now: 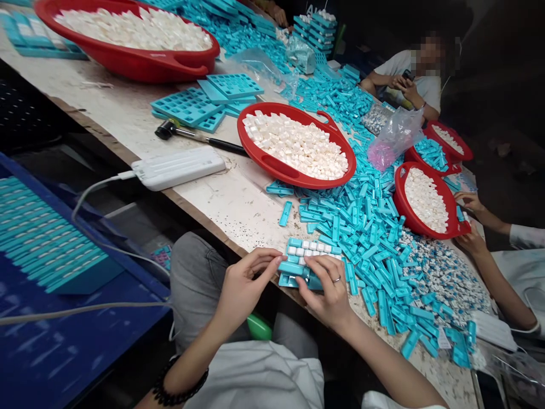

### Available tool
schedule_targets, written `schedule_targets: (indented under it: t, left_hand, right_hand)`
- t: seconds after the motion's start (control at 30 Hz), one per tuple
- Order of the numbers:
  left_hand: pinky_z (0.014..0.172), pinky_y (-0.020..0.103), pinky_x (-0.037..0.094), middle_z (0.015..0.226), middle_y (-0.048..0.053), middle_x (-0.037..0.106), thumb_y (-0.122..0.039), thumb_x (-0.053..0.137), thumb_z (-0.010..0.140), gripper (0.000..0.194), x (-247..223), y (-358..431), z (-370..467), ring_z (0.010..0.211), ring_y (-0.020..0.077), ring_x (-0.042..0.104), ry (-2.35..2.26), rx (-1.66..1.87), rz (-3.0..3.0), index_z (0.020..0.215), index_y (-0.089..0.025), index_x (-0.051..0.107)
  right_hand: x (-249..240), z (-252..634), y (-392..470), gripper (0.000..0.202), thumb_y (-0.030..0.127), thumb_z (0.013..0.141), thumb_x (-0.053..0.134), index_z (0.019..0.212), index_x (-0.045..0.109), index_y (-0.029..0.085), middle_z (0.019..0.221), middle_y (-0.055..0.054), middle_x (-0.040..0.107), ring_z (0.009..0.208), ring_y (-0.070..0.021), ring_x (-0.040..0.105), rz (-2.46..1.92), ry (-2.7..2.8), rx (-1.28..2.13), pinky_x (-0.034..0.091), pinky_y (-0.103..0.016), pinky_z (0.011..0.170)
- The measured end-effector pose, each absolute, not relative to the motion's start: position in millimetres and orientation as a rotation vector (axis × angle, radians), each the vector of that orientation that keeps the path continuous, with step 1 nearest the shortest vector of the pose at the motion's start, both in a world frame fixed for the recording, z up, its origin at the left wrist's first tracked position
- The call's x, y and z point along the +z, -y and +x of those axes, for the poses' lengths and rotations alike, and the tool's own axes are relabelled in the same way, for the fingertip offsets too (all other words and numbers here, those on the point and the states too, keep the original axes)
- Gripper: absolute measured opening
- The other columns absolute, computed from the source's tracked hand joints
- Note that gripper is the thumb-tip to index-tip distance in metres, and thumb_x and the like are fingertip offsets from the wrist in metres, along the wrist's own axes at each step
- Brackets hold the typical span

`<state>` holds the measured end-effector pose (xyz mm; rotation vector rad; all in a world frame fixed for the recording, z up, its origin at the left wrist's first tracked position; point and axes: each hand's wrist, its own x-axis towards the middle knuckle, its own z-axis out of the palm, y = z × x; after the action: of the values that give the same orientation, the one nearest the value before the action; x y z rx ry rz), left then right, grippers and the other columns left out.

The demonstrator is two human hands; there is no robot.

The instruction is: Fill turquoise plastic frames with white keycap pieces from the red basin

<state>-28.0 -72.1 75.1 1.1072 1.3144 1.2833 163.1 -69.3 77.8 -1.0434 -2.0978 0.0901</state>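
At the table edge lies a turquoise tray (289, 280) with rows of white cubes (310, 246) in its far part. Above its near part is a turquoise plastic strip (293, 268). My left hand (251, 279) has thumb and forefinger pinched together at the strip's left end. My right hand (328, 287), with a ring on one finger, bends its thumb and fingers around the strip's right end, over the tray. My fingers partly hide the strip and tray. A loose turquoise strip (285, 213) lies just beyond the tray.
A red basin (298, 179) of white cubes stands ahead, near a hammer (204, 138) and white power bank (179, 168). Loose turquoise strips (357, 221) are heaped to the right. A blue crate (106, 335) sits lower left. A co-worker's hands (472, 238) work at right.
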Motion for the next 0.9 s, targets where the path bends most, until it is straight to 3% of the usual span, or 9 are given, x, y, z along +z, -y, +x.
schedule_targets:
  t: [0.17,0.37,0.63,0.9]
  left_hand:
    - [0.074,0.027,0.06,0.086,0.003,0.077,-0.037,0.067,0.091,0.017,73.3,74.3,-21.8,0.081,0.0194,0.075,-1.35,1.26,1.271,0.093,-0.021,0.072]
    - [0.092,0.037,0.057,0.108,0.007,0.076,-0.026,0.066,0.093,0.014,74.1,68.5,-33.4,0.103,0.0231,0.07,-1.262,1.335,1.786,0.102,-0.023,0.075]
    - [0.096,0.037,0.057,0.109,0.003,0.078,-0.017,0.067,0.091,0.031,62.7,66.7,-45.3,0.108,0.0216,0.069,-1.056,1.304,2.096,0.118,-0.031,0.073]
    - [0.1,0.036,0.057,0.111,0.004,0.078,-0.016,0.07,0.089,0.041,55.8,71.2,-47.3,0.111,0.021,0.069,-0.996,1.269,2.145,0.128,-0.029,0.068]
  right_hand:
    - [79.9,165.2,66.5,0.022,0.015,0.097,0.062,0.119,0.065,0.021,0.103,-0.006,0.074,0.094,-0.0196,0.068,-1.016,2.134,0.218,0.048,-0.038,0.086]
    - [87.1,174.5,65.6,0.017,0.018,0.098,0.062,0.114,0.068,0.022,0.101,-0.005,0.074,0.092,-0.0198,0.069,-1.088,2.149,0.262,0.047,-0.038,0.085]
    - [80.1,176.4,67.9,0.017,0.021,0.098,0.064,0.113,0.069,0.023,0.101,-0.004,0.074,0.091,-0.0185,0.068,-1.104,2.148,0.299,0.046,-0.037,0.084]
    - [77.1,176.0,67.3,0.018,0.02,0.097,0.065,0.115,0.069,0.023,0.104,-0.004,0.076,0.092,-0.0192,0.067,-1.058,2.177,0.256,0.045,-0.039,0.085]
